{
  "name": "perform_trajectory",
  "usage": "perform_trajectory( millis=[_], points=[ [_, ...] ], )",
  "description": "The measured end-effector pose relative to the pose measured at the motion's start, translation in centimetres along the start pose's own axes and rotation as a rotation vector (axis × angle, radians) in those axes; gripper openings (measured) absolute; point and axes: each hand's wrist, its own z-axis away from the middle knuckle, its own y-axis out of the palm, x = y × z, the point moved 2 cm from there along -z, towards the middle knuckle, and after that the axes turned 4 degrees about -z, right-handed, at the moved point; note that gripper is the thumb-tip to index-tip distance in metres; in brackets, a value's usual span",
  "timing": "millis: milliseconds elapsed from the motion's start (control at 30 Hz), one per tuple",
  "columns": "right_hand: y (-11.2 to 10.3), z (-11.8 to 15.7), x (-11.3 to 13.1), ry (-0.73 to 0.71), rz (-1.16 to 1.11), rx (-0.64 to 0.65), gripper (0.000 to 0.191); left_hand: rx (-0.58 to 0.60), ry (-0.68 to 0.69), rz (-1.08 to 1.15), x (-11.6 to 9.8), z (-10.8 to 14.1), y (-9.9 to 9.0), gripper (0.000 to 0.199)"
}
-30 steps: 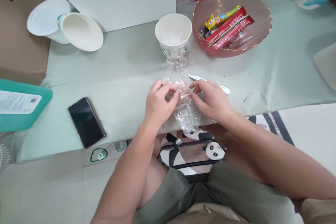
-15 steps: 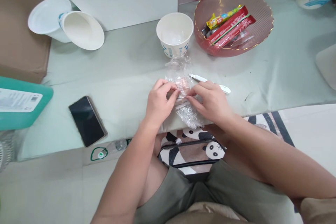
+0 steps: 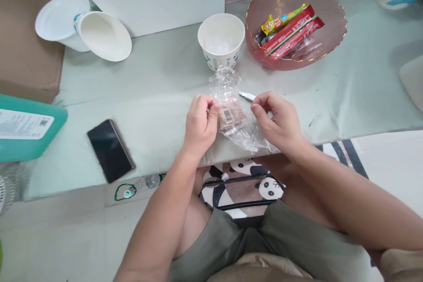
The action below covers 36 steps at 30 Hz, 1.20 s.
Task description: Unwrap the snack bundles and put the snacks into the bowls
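We look down past our grey-green fabric shorts (image 3: pixel 280 238) to a panda-printed item (image 3: pixel 214 194) below the front edge of a table (image 3: pixel 158 97) covered in pale green cloth. On the table's near left lies a dark-screened rectangular phone (image 3: pixel 111 150), set at a slant.

Close to the front edge, between our two hands, lies the small pinkish package in crumpled clear plastic (image 3: pixel 231 114), its white barcode label facing up. Our left hand (image 3: pixel 202 123) pinches the plastic at its left side, thumb and forefinger together, other fingers curled. Our right hand (image 3: pixel 279 119) is just to the right, fingers bent and thumb close to the forefinger; we cannot tell whether it grips any of the clear film. It partly covers a slim white tool (image 3: pixel 247 96).

At far left stands a teal plastic container (image 3: pixel 29 128) with a white label. Loose film reaches to the foot of an upright white paper cup with blue print (image 3: pixel 221 39). Right of that sits a pink ribbed bowl with a gold rim (image 3: pixel 330 22), holding red and yellow packets (image 3: pixel 291 33). Farther left, a tipped white paper cup (image 3: pixel 105 37) overlaps a white tub (image 3: pixel 57 17), beside a brown cardboard box (image 3: pixel 29 35).
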Motion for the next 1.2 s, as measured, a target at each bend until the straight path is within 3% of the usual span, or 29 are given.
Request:
perform_trajectory(
  millis=[133, 267, 367, 500, 567, 633, 767, 933, 1133, 1200],
  points=[
    [-0.1, 0.1, 0.1, 0.03, -0.028, 0.042, 0.019, -0.021, -0.251, 0.19, 0.6, 0.0, 0.1, 0.026],
    [0.0, 0.3, 0.7, -0.101, -0.014, 0.176, 0.016, -0.098, -0.444, 0.244, 0.8, -0.1, 0.0, 0.015],
    [0.3, 0.6, 1.2, -0.247, -0.035, 0.247, 0.015, -0.192, -0.345, 0.105, 0.1, -0.2, -0.6, 0.009],
    [1.4, 1.5, 2.0, -0.536, -0.054, 0.374, 0.013, -0.034, -0.073, -0.003, -1.5, 0.1, -0.9, 0.023],
    [2.1, 2.1, 2.1, -0.628, -0.02, 0.471, 0.016, 0.021, -0.053, -0.045, -1.7, 0.3, -0.8, 0.03],
    [2.7, 2.4, 2.1, -0.652, 0.001, 0.536, 0.018, 0.008, -0.122, -0.062, -1.5, 0.4, -0.8, 0.034],
    [2.8, 2.4, 1.6, -0.586, 0.027, 0.444, 0.022, -0.08, -0.303, -0.02, -0.2, 0.1, -0.9, 0.03],
    [2.2, 1.2, 0.8, -0.363, 0.205, 0.327, 0.029, -0.233, -0.375, -0.028, 1.2, -0.7, -1.7, 0.03],
    [1.5, 0.5, 0.0, -0.22, 0.316, 0.223, 0.035, -0.364, -0.576, 0.056, 5.5, -0.5, -3.1, 0.033],
    [1.5, 0.5, -0.1, -0.188, 0.37, 0.203, 0.035, -0.333, -0.556, 0.021, 6.3, -0.3, -3.6, 0.03]
  ],
)
